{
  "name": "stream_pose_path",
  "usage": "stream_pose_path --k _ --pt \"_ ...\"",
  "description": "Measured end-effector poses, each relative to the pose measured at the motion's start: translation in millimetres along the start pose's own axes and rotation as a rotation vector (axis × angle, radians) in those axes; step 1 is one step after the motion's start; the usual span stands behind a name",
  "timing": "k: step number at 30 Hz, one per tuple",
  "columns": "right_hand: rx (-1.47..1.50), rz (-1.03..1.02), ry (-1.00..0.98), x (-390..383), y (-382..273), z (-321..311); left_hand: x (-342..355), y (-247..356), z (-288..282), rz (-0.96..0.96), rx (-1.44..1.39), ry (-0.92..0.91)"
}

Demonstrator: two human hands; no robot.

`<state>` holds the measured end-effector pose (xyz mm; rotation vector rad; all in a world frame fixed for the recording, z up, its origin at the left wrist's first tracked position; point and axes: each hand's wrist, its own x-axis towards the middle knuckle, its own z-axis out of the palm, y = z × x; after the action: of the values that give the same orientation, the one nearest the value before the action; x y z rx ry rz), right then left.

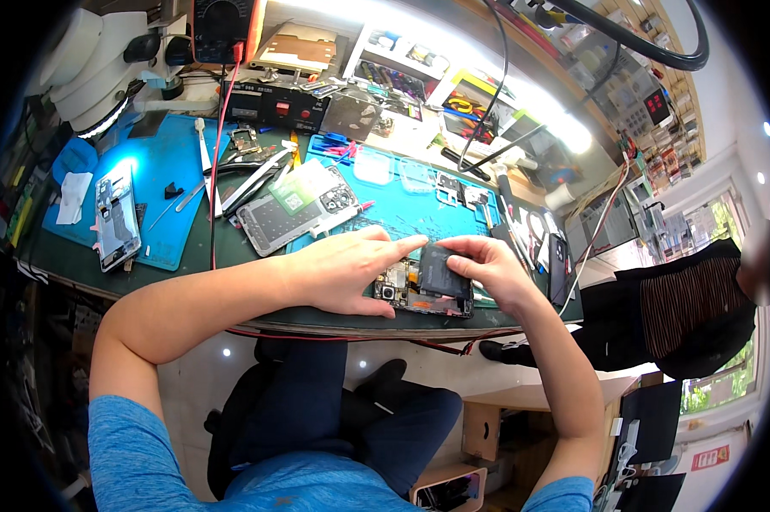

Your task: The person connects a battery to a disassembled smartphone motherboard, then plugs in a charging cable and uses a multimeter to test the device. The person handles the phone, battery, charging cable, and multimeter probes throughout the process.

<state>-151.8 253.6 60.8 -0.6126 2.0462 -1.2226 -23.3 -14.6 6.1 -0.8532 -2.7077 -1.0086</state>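
Both hands at worktop's front edge: left hand (347,269) flat, pinning opened phone (419,294); right hand (483,264) pinching battery (443,271), probably half-lifted, long axis running away from the body.

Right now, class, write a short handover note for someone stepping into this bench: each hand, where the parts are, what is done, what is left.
Left hand: flat on the opened phone at the bench edge, forefinger reaching to the battery.
Right hand: fingers grip the black battery, tilted above the phone.
Done: the phone's back is off, its insides bare.
Left: the battery is not lying flat in the phone.
Nearby: a second open phone on the blue mat, tweezers behind it.
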Motion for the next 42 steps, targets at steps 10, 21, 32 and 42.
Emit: stream_pose_path --k 10,21,32,42 --pt "0.031 -0.261 0.371 -67 7 -36 24 -17 11 0.021 0.019 0.225" --pt "-0.881 -1.018 0.571 -43 50 104 21 -36 -9 0.107 0.198 0.273" --pt "-0.068 -0.382 0.958 -138 179 76 -42 78 60 0.304 0.029 0.256" --pt "0.877 -0.212 0.885 -86 331 126 13 55 257 -0.054 -0.069 0.188"
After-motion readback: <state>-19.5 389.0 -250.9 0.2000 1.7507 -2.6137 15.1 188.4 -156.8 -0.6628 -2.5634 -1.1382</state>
